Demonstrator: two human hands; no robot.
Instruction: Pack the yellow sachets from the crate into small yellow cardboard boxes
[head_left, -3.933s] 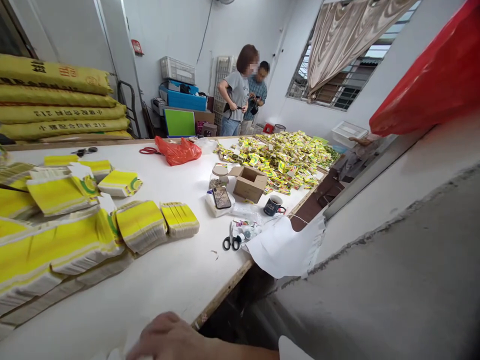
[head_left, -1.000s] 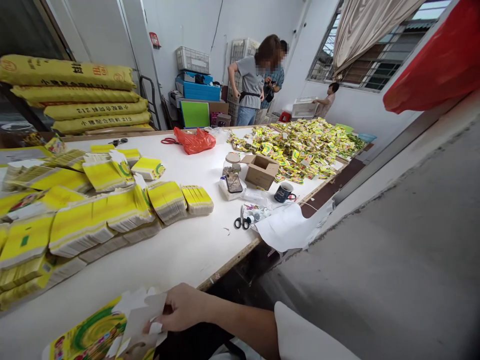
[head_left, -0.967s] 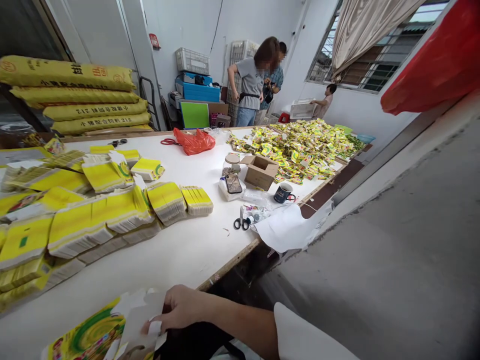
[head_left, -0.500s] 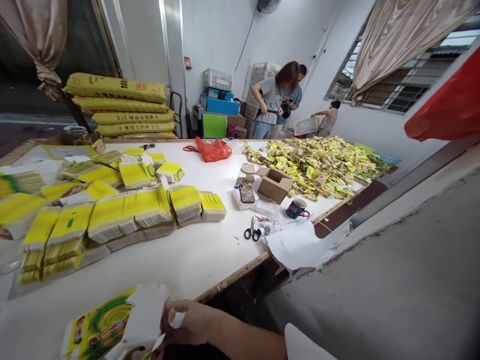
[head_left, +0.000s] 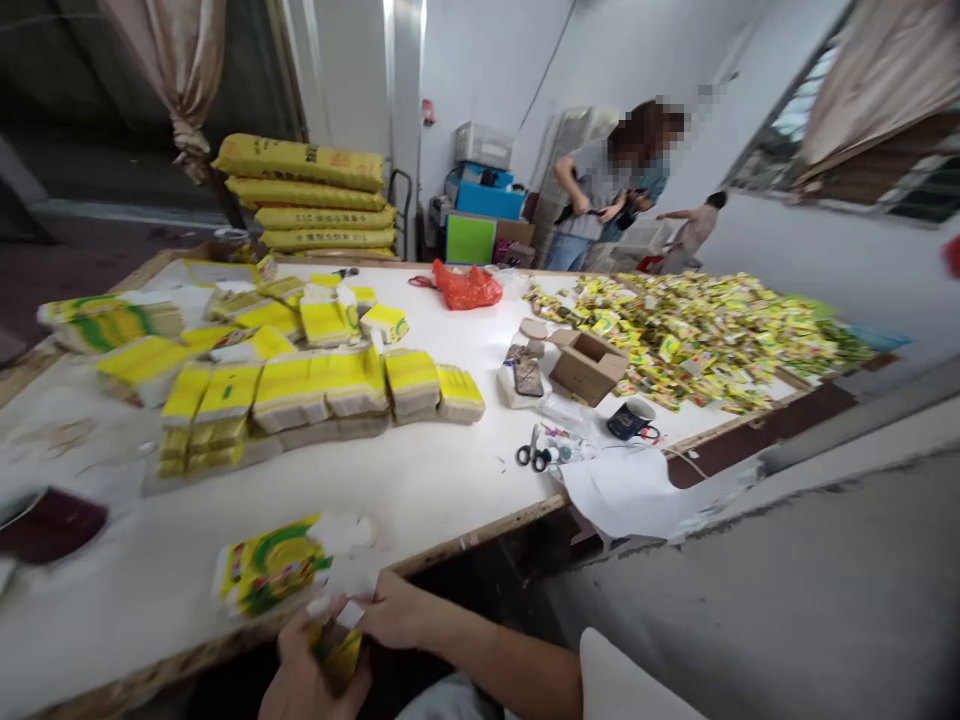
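Observation:
Both hands meet at the near edge of the white table (head_left: 420, 490), below its front lip. My right hand (head_left: 394, 612) pinches the white flaps of a yellow and green flat carton (head_left: 339, 640). My left hand (head_left: 304, 680) curls round the lower part of the same carton. A small stack of the same printed cartons (head_left: 266, 565) lies on the table just above my hands. The picture is blurred by motion.
Rows of stacked yellow carton blanks (head_left: 315, 380) fill the table's left half. Scissors (head_left: 531, 455), a brown box (head_left: 585, 362), a mug (head_left: 628, 420), a phone (head_left: 527, 376), a red bag (head_left: 465, 285) and several folded yellow boxes (head_left: 697, 330) lie further right. People (head_left: 600, 190) stand at the back.
The view has swung left and down. My left hand has come into sight and taken hold of the carton, which both hands now hold below the table edge.

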